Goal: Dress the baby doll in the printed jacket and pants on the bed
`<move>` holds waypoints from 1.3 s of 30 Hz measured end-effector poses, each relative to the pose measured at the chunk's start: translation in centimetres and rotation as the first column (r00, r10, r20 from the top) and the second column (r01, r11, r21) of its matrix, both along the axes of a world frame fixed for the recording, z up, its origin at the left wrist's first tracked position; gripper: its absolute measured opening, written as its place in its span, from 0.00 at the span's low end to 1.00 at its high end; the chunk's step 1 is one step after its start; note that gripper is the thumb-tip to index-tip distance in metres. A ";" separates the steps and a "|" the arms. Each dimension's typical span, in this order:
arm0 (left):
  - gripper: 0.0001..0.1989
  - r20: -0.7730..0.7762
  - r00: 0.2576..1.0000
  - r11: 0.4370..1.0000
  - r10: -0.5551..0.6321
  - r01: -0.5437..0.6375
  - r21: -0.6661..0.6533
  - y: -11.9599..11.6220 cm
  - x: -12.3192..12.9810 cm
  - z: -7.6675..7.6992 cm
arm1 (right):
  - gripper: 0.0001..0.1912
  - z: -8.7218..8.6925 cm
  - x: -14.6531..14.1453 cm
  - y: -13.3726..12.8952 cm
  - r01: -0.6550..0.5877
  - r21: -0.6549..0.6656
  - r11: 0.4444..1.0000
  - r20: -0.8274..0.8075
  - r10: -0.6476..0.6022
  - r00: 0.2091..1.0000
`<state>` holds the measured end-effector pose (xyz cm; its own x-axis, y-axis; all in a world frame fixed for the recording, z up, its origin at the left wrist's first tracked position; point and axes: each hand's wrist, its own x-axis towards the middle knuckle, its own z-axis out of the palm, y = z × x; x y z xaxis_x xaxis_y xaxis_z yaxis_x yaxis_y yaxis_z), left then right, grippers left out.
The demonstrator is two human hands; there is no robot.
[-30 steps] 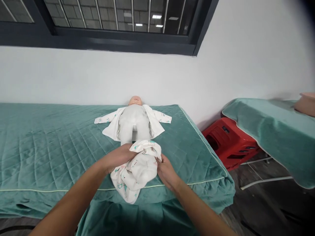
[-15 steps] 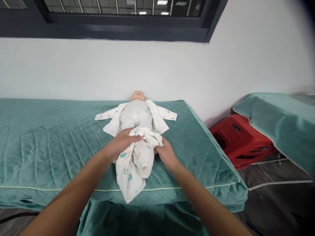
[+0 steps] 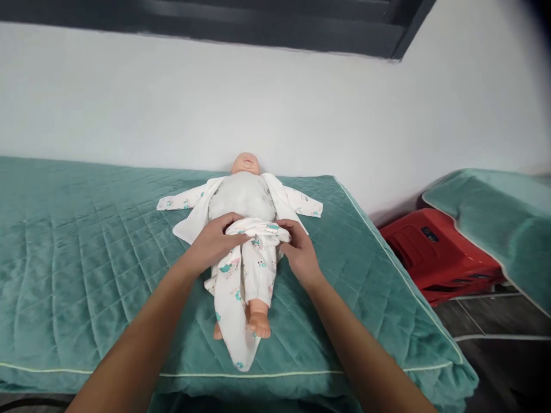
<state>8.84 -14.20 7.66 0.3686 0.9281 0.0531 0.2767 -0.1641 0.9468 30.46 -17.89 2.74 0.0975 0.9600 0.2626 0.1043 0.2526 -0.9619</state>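
Observation:
A baby doll lies on its back, head toward the wall, in an unfastened white printed jacket with sleeves spread out. White printed baby trousers are bunched at the doll's hips and thighs. One foot sticks out of the trouser leg on the right; the other trouser leg hangs flat, with part of a second foot showing beside it. My left hand is closed on the left side of the waistband. My right hand pinches the waistband on the right.
The doll rests on a green quilted bed cover with a pale piped edge close to me. Behind it is a white wall under a dark window frame. To the right are a red plastic item and another green cover.
The trousers have moved up the doll's leg, and a foot now shows below the right cuff. Both hands have shifted slightly toward the doll's waist. The camera view has tilted down.

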 end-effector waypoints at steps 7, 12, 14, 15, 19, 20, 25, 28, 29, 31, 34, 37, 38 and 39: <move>0.19 0.493 0.870 0.962 -0.016 0.147 -0.229 1.4 -2.7 -3.2 | 0.15 7.8 -2.6 2.4 -0.538 -0.232 0.811 0.340 0.586 0.736; 0.19 0.558 0.828 0.968 0.057 0.092 -0.235 1.8 -2.8 -4.1 | 0.12 7.3 -4.9 5.3 -0.608 -0.339 0.718 0.303 0.695 0.652; 0.17 0.555 0.831 0.970 0.036 0.106 -0.221 1.7 -2.8 -4.0 | 0.11 6.2 -4.9 5.5 -0.621 -0.310 0.720 0.148 0.682 0.717; 0.16 0.547 0.837 0.969 0.015 0.122 -0.213 1.6 -2.8 -3.8 | 0.11 5.6 -4.8 5.5 -0.611 -0.286 0.739 0.061 0.650 0.758; 0.15 0.470 0.873 0.936 -0.132 0.266 -0.232 1.1 -2.9 -2.9 | 0.07 4.2 -4.1 5.4 -0.488 -0.234 0.841 -0.218 0.444 0.869; 0.15 0.451 0.877 0.919 -0.165 0.303 -0.253 1.0 -2.9 -2.7 | 0.06 4.0 -4.0 5.4 -0.470 -0.240 0.850 -0.269 0.407 0.873; 0.12 0.515 0.851 0.924 -0.102 0.273 -0.269 0.9 -2.8 -3.3 | 0.09 3.7 -4.1 5.6 -0.492 -0.289 0.821 -0.353 0.386 0.852; 0.12 0.618 0.786 0.950 -0.033 0.216 -0.224 1.2 -2.6 -4.0 | 0.12 4.1 -4.1 5.7 -0.516 -0.320 0.795 -0.255 0.453 0.855; 0.12 0.648 0.762 0.952 -0.019 0.211 -0.220 1.3 -2.5 -4.2 | 0.12 4.3 -4.0 5.6 -0.544 -0.330 0.772 -0.214 0.500 0.839; 0.12 0.695 0.719 0.953 0.003 0.209 -0.220 1.5 -2.4 -4.3 | 0.16 4.7 -3.8 5.6 -0.607 -0.357 0.710 -0.144 0.600 0.787; 0.12 0.732 0.680 0.956 0.031 0.195 -0.222 1.6 -2.4 -4.2 | 0.18 5.1 -3.6 5.4 -0.670 -0.428 0.607 -0.055 0.722 0.690; 0.12 0.765 0.644 0.952 0.021 0.222 -0.213 1.6 -2.4 -4.1 | 0.15 5.1 -3.7 5.2 -0.694 -0.472 0.544 -0.033 0.776 0.630; 0.12 0.774 0.633 0.948 0.019 0.234 -0.214 1.6 -2.4 -4.1 | 0.15 5.0 -3.7 5.2 -0.701 -0.463 0.543 -0.058 0.771 0.635; 0.12 0.776 0.630 0.945 0.020 0.242 -0.221 1.6 -2.4 -4.0 | 0.14 4.8 -3.7 5.2 -0.706 -0.442 0.553 -0.093 0.755 0.649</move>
<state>6.44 -12.62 3.62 0.4175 0.9017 0.1126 -0.5636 0.1598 0.8104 26.79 -12.70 7.57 -0.6887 0.6972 -0.1990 0.1605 -0.1211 -0.9796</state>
